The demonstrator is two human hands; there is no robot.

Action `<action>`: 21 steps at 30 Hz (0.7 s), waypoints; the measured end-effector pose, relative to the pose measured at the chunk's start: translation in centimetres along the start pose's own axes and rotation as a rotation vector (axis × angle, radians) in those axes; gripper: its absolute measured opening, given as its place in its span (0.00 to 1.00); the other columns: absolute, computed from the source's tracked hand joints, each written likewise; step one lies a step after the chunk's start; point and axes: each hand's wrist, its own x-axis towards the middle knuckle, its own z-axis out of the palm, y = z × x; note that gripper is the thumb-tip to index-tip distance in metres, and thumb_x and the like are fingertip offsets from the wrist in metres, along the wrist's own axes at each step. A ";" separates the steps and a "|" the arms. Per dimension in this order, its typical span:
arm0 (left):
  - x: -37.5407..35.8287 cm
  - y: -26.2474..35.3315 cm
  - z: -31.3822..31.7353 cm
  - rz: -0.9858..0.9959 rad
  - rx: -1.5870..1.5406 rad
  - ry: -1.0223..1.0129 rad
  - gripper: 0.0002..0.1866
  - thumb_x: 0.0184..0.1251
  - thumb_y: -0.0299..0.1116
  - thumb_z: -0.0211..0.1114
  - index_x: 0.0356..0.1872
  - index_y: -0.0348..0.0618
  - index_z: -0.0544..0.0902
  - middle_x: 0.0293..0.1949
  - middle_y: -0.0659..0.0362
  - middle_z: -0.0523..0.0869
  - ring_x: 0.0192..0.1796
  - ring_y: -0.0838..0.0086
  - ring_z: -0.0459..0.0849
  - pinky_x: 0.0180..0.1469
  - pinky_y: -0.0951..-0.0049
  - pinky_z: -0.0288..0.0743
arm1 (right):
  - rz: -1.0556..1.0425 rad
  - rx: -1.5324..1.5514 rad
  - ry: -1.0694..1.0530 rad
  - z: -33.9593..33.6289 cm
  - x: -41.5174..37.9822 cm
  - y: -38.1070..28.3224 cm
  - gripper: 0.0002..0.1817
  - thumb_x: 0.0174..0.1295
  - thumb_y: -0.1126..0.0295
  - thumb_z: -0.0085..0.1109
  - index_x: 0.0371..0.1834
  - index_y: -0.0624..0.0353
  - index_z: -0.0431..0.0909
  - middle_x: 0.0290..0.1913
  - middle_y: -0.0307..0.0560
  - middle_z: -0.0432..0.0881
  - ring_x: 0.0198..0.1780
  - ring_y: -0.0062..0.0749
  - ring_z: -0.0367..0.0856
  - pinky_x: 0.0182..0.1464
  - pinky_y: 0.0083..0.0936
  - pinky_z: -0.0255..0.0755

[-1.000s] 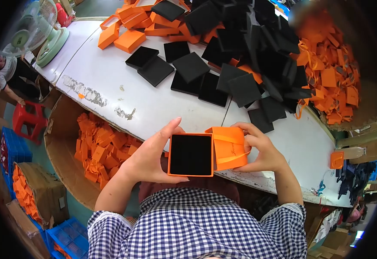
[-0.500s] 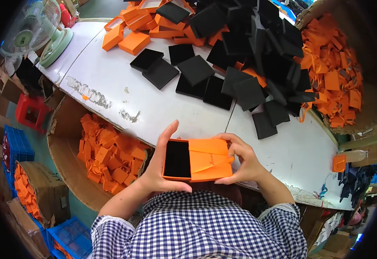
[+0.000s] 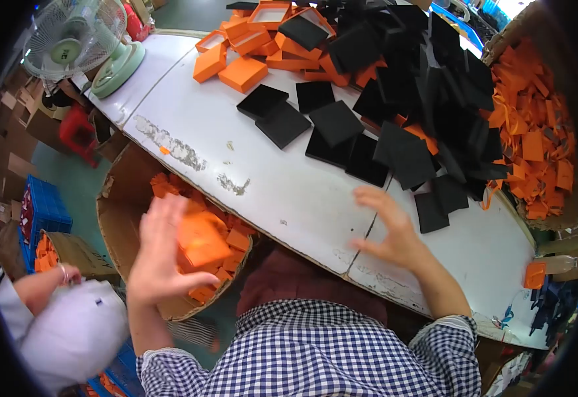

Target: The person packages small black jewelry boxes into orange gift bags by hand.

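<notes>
My left hand is over the big cardboard carton at the table's left edge, fingers extended and thumb spread away. Just beside its fingers is an orange box, smeared by motion; it looks loose of the hand, though whether they touch is hard to see. Several orange boxes lie heaped inside the carton beneath. Above the table's near edge, my right hand is open, thumb and fingers apart, with nothing in it. Black square inserts lie closest to it.
Piled black pieces and orange box parts cover the far side of the white table. Another carton of orange boxes stands at right. A fan is at the far left. Another person's arm and white cap show lower left.
The orange box has left my right hand and moved left over the carton with my left hand. My right hand has opened. Another person has come into view at lower left.
</notes>
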 end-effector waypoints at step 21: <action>36.2 -8.6 4.4 -0.290 0.056 0.118 0.51 0.49 0.58 0.79 0.72 0.41 0.68 0.67 0.43 0.78 0.68 0.51 0.78 0.69 0.50 0.71 | 0.223 -0.529 -0.214 -5.7 3.5 4.8 0.29 0.41 0.68 0.73 0.50 0.61 0.74 0.71 0.53 0.71 0.73 0.56 0.63 0.57 0.57 0.78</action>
